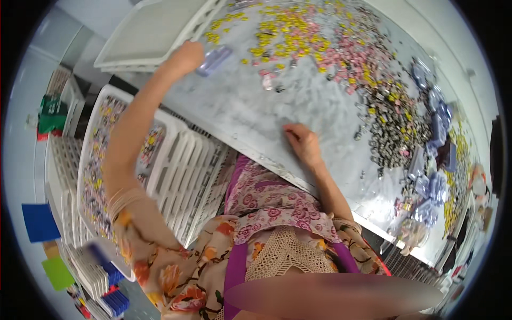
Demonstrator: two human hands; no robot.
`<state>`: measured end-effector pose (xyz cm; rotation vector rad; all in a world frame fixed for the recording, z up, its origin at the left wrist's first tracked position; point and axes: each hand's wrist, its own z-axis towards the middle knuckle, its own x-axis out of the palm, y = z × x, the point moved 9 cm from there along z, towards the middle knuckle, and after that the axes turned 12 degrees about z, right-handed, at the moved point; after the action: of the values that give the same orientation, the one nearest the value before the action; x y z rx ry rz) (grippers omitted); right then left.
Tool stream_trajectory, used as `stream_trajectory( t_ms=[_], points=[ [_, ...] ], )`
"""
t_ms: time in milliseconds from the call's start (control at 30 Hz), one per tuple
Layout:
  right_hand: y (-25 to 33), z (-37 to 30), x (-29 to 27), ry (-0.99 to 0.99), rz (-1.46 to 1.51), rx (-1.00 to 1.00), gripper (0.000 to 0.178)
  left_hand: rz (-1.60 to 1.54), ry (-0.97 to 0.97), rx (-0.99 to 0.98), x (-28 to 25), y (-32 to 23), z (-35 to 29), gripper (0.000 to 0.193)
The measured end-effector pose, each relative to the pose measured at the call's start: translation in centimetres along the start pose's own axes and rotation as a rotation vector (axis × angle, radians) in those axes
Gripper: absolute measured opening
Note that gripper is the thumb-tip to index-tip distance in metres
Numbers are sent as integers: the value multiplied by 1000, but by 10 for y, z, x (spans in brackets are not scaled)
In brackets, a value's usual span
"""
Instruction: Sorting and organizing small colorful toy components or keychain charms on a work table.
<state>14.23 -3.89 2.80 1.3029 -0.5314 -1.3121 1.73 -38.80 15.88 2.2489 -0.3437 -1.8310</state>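
My left hand [189, 56] is closed at the corner of a white tray, right against a clear bluish plastic box [215, 60]. Its fingertips are hidden, so whether it grips the box does not show. Over the grey tabletop [224, 106], my right hand [304, 144] has its fingers curled together; anything in them is too small to make out. Beyond it lie small shiny pieces: yellow ones [290, 37], pink ones [354, 56] and dark silvery ones [394, 128]. A pale pink piece [267, 81] and a dark one [279, 89] lie apart, between my hands.
White trays [152, 34] are stacked at the far left. Beside the table, a white basket [88, 154] holds many mixed small pieces, next to stacked white trays [181, 165]. Several clear plastic boxes [438, 125] line the right side. Another person's hand [413, 237] shows at the lower right.
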Motion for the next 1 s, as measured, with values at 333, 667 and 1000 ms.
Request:
stream_trajectory(
  t_ms=[333, 667, 1000],
  points=[
    [-36, -76, -165, -404, 173, 301, 22, 35, -270, -256, 127, -7, 85, 23],
    [-34, -125, -277, -834, -442, 221, 15, 86, -300, -279, 147, 6, 92, 18],
    [-17, -144, -303, -933, -461, 224, 18, 12, -478, -222, 138, 42, 72, 13]
  ],
)
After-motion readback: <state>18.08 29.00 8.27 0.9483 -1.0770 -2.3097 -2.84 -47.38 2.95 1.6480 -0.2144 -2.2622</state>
